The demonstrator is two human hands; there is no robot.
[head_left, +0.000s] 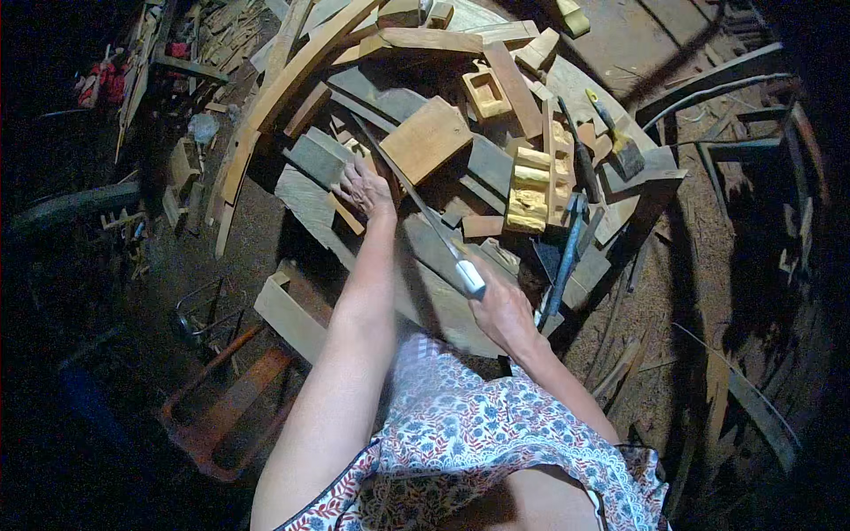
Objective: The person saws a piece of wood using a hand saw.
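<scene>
My right hand [505, 310] grips the white handle of a long, narrow-bladed handsaw [412, 188]; its teeth are too small to see. The blade slants away to the far left, passing close by my left hand [363, 190]. My left hand's fingers are bent down over a narrow wooden strip [345, 214], which shows on the near side of the hand. Where the blade meets the wood is hard to make out. Just right of the blade lies a thick rectangular wooden block [427, 140]. Grey planks [425, 257] form the worktop beneath.
Carved yellow wooden blocks [529, 190] and a hollowed block [487, 92] lie on the right. Near them are a blue-handled tool [567, 252] and a brush-like tool with a yellow handle [611, 128]. Curved boards [292, 80] edge the far left; an orange plastic stool [226, 407] stands lower left.
</scene>
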